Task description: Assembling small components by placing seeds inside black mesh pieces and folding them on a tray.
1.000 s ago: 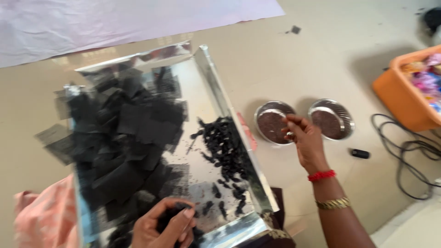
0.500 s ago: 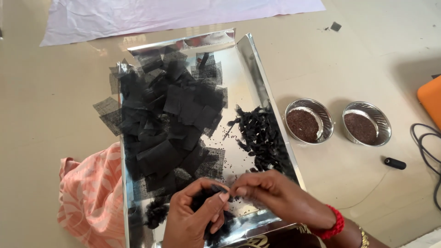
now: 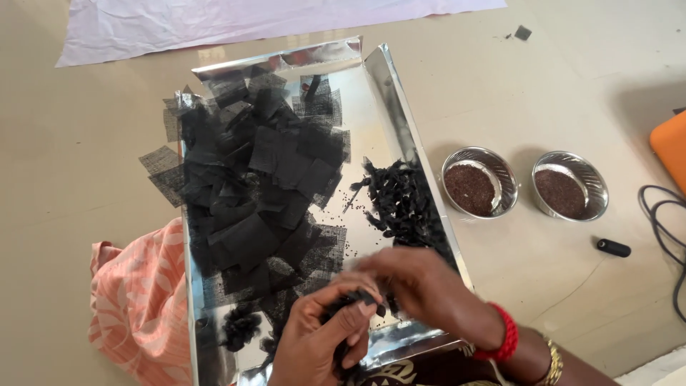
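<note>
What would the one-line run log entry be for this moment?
left hand: holds black mesh piece | right hand: pinches same piece | below: steel tray

Black mesh piece (image 3: pixel 357 300): small, dark, crumpled; pinched between fingers over near end of silver tray (image 3: pixel 371 114).
Mesh squares (image 3: pixel 264 179): thin, black, see-through; heaped loosely across left half of tray, a few hanging over its left rim.
Finished bundles (image 3: pixel 404 204): small, black, twisted; piled against tray's right wall.

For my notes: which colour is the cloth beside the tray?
Peach-orange with a pale leaf pattern, the cloth shows in the head view.
</note>
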